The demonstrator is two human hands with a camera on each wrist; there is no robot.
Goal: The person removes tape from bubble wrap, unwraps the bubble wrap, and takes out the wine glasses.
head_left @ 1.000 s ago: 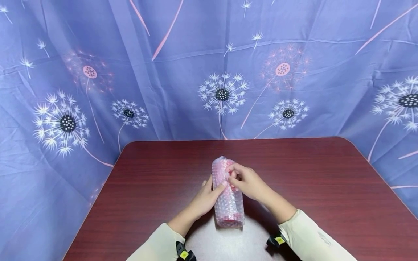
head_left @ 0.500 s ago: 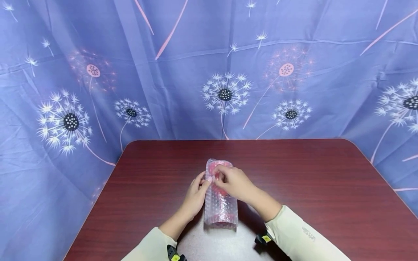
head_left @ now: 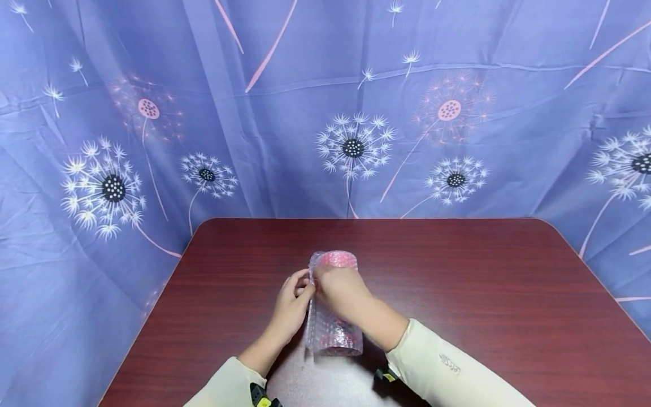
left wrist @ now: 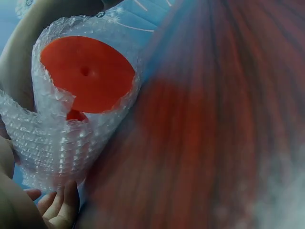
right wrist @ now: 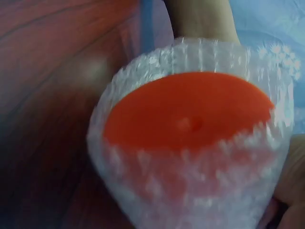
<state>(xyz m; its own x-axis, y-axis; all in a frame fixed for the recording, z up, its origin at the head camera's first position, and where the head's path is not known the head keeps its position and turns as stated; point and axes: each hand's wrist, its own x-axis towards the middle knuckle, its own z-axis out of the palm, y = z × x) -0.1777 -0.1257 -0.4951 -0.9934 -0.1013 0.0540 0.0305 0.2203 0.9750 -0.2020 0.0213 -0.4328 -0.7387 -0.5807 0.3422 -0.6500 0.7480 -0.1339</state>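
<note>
A red cylinder-shaped object lies on its side, rolled in clear bubble wrap (head_left: 339, 338). Its flat red end (left wrist: 95, 71) with a small central dimple shows through the roll's open mouth in both wrist views. On the roll's left side, my left hand (head_left: 289, 308) pinches a loose edge of the wrap between thumb and fingers. My right hand (head_left: 346, 291) reaches across the top, its bent fingers at that same edge; its fingertips are mostly hidden behind the hand. In the left wrist view, fingers (left wrist: 69, 202) lie right against the wrap.
A dark red wood-grain table (head_left: 483, 294) lies under the roll. Behind it and to the sides hangs a blue curtain (head_left: 285, 141) with a dandelion print. Black devices with yellow marks are strapped at both wrists.
Both hands and the roll have shifted left in the head view. The right hand has moved across the roll to its left side, and the wrap's loose edge now stands out there.
</note>
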